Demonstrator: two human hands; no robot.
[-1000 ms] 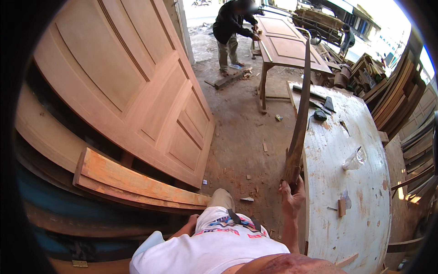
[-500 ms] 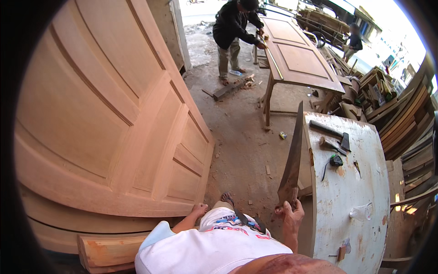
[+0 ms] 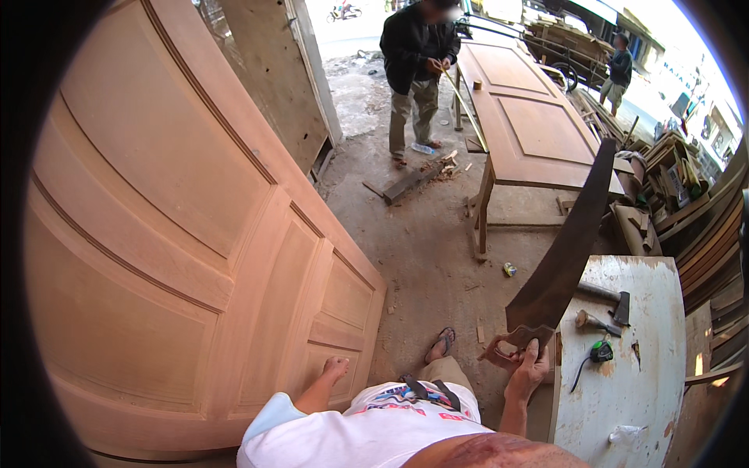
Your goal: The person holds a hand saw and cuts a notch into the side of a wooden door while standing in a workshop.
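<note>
My right hand (image 3: 529,363) grips the wooden handle of a large handsaw (image 3: 563,234), its wide dark blade raised and tilted toward the upper right. My left hand (image 3: 336,368), fingers curled and apparently empty, is in front of the lower panels of a pale wooden panelled door (image 3: 195,234) standing at the left; whether it touches the door I cannot tell. Right of the saw, a worn white bench top (image 3: 616,398) carries an axe (image 3: 620,308), a chisel-like tool (image 3: 597,324), a green tape measure (image 3: 601,351) and a crumpled clear plastic piece (image 3: 624,433).
A person in a dark jacket (image 3: 413,58) holds a measuring strip beside a panelled door lying on trestles (image 3: 534,125). Another person (image 3: 616,70) stands beyond, near piled timber (image 3: 679,179). An offcut beam (image 3: 406,185) and chips lie on the floor (image 3: 421,257).
I have moved forward: the bench slid lower in view and the leaning door fills more of the left. The saw now tilts rightward. The person in the dark jacket has straightened, bringing both hands up.
</note>
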